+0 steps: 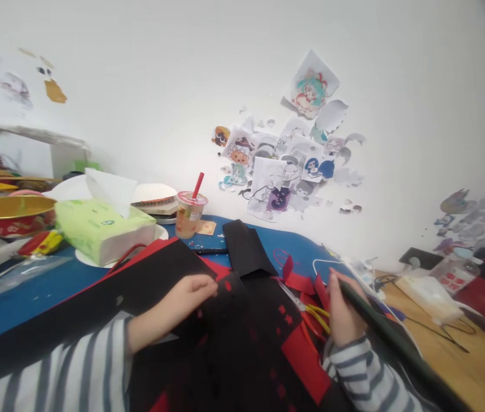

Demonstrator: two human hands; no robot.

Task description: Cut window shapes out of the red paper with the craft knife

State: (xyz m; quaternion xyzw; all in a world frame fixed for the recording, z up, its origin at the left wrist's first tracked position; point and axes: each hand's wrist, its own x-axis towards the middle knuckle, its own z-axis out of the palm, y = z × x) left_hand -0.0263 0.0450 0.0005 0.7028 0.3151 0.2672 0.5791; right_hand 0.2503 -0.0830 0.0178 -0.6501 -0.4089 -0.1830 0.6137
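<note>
My left hand (193, 293) reaches in from the left with its fingers closed at the edge of a sheet of black paper (229, 320). Small red bits dot that sheet. On the right, my right hand (344, 312) is wrapped round a long, dark, flat slab (379, 329), seen nearly edge-on; its kind does not show. Between the hands lie scissors (300, 304) with yellow and orange handles, partly over red paper scraps (300, 283). A larger red piece (306, 360) rests nearer me. Behind stands a folded black paper piece (248, 249).
On the blue table (53, 292) a green tissue pack (105, 229) sits at the left, beside a red and gold bowl (10, 217). A drink cup (188, 214) with a red straw stands at the back. Paper drawings (272, 177) cover part of the wall.
</note>
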